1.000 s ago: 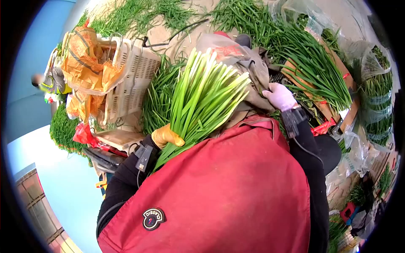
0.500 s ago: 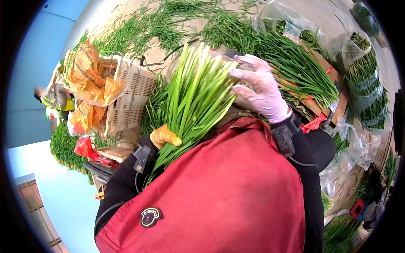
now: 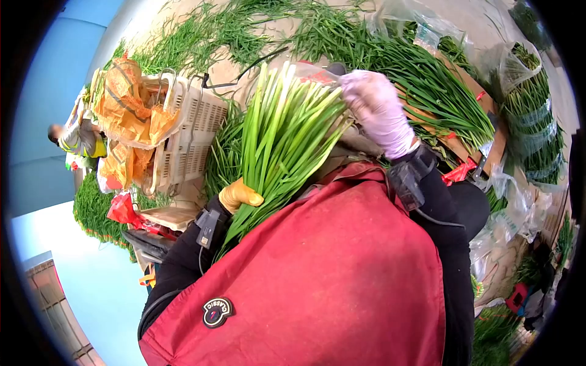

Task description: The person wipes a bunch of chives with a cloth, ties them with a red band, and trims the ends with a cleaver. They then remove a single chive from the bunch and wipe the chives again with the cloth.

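Note:
A thick bunch of garlic chives [image 3: 284,131] leans across my lap, pale stem ends fanned out at the top and green leaves running down. My left hand [image 3: 240,196], in a yellow-orange glove, is closed around its lower part with the thumb across the front. At the upper right edge of the bunch is my right hand [image 3: 377,110] in a thin pinkish-white glove. Its fingers are curled together beside the pale ends, slightly blurred, and what they pinch, if anything, is hidden. The lower leaves disappear behind the red apron [image 3: 317,262].
A white plastic crate [image 3: 198,125] with orange bags [image 3: 125,104] stands to the left. More chives [image 3: 433,91] lie on a board to the right, near a blade [image 3: 480,165]. Wrapped bundles [image 3: 531,116] stand beyond. Loose leaves [image 3: 213,39] cover the floor ahead. Another person [image 3: 79,137] is far left.
My right hand's fingers, spread against the bunch before, are now curled together, and the hand has risen slightly. My left hand keeps its hold on the chives.

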`<state>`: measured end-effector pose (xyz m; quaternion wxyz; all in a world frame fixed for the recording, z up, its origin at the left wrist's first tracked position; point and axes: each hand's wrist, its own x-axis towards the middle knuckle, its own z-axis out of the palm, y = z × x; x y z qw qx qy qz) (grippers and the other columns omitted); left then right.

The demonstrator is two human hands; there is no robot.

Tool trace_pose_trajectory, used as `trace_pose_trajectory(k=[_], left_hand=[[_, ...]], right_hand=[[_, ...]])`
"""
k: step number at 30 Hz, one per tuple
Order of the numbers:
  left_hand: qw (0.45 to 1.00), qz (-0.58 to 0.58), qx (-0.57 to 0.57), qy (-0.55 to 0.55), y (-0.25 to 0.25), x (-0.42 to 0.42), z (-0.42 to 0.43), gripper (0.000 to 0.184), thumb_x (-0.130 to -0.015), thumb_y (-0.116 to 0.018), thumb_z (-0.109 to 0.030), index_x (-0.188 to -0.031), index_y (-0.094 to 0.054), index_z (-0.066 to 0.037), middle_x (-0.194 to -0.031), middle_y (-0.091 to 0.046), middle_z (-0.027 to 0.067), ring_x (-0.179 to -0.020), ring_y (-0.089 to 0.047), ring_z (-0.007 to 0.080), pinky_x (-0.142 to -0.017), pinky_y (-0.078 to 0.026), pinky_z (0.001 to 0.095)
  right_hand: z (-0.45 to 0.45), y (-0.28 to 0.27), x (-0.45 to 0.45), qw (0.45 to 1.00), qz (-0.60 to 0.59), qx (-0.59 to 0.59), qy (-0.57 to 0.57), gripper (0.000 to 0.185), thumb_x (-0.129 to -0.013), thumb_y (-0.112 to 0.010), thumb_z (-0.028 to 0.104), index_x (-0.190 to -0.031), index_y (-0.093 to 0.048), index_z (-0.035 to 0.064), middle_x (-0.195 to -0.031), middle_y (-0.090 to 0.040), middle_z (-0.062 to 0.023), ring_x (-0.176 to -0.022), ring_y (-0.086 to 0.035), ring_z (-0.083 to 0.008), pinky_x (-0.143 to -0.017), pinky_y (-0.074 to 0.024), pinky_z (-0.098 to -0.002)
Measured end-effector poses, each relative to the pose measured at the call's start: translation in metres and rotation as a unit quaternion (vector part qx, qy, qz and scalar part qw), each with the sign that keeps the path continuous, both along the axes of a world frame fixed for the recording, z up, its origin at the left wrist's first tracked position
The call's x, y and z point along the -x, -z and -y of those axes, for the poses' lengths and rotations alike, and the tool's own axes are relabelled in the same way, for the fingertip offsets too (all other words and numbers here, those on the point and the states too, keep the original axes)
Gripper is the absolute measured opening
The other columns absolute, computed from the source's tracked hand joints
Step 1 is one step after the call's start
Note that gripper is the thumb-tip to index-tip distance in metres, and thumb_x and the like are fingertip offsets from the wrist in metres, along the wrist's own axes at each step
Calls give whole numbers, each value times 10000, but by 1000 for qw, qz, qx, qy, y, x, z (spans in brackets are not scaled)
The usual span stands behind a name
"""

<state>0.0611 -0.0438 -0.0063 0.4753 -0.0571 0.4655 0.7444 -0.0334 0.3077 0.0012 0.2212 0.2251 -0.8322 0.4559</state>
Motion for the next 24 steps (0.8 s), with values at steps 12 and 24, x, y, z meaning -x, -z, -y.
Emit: trace_pose_trajectory(k=[12,24], left_hand=[[997,53,-43,-46,-12,3,30,708,-624,-844,-211,-1222,-542,17,-895,-664,165,-705,-652,267,-546,-530,362],[998,26,26,-43,11,-5,25,892,-570,-832,-93,-1386,-476,-36,-1277,-600,81,-1115,-597,202,-968,-457,330]], right_hand=[[-87,97,-26,921,389,-23,7,182,-894,-588,-29,-1049,-671,21,-917,-649,-27,-822,-600,-105,-772,-508,-254],[44,-2,13,786,409,401,-231,573,-799,-685,-29,-1343,-523,39,-1193,-619,-30,-1039,-591,-113,-908,-493,-267]])
